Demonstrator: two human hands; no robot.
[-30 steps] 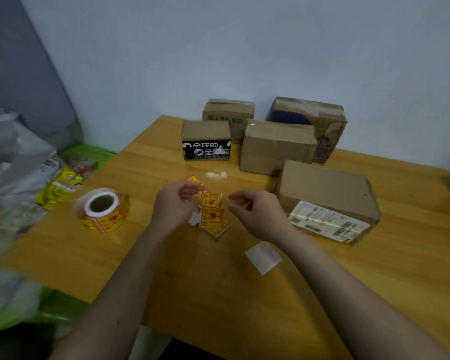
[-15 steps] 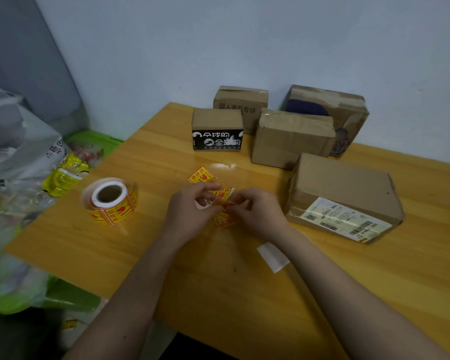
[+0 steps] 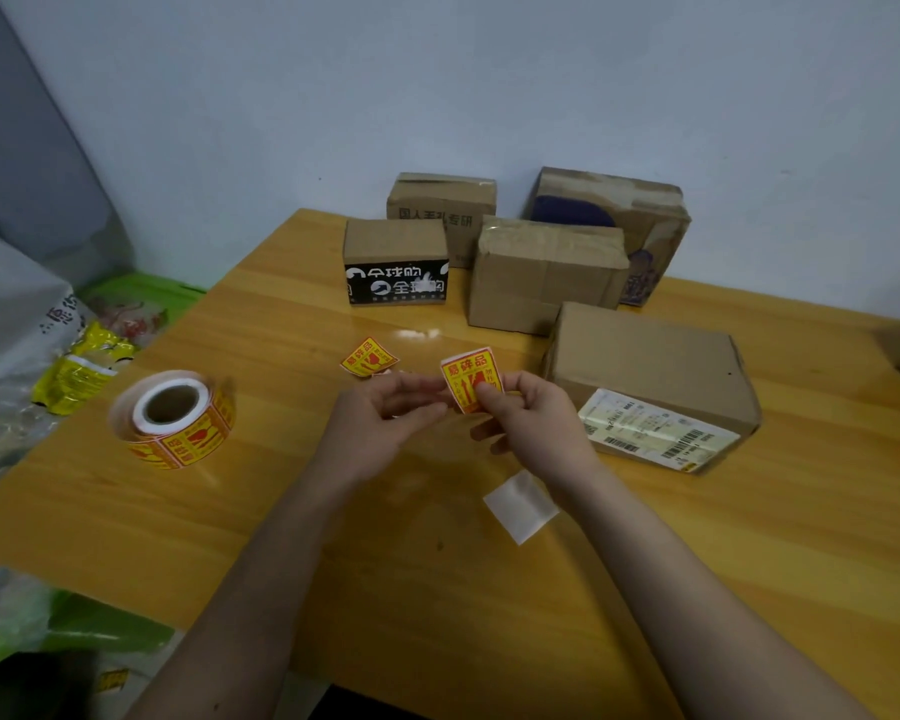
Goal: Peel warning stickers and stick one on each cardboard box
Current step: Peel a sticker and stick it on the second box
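My right hand (image 3: 533, 415) pinches a yellow and red warning sticker (image 3: 468, 374) upright above the table; my left hand (image 3: 380, 413) touches its lower left edge with the fingertips. Another loose sticker (image 3: 367, 357) lies on the wood just behind my left hand. A roll of stickers (image 3: 175, 420) sits at the left. Several cardboard boxes stand at the back: one with a black printed band (image 3: 396, 262), a plain one (image 3: 544, 272), one behind (image 3: 442, 210), a taped one (image 3: 614, 215), and a flat box with a shipping label (image 3: 650, 376) close to my right hand.
A white square of backing paper (image 3: 520, 506) lies on the wooden table (image 3: 437, 589) under my right forearm. Plastic bags and yellow packets (image 3: 27, 345) pile up past the table's left edge. A wall runs close behind the boxes.
Both hands came together over the loose stickers and lifted one off the table; it is now held upright between them. The camera view shifted slightly closer.
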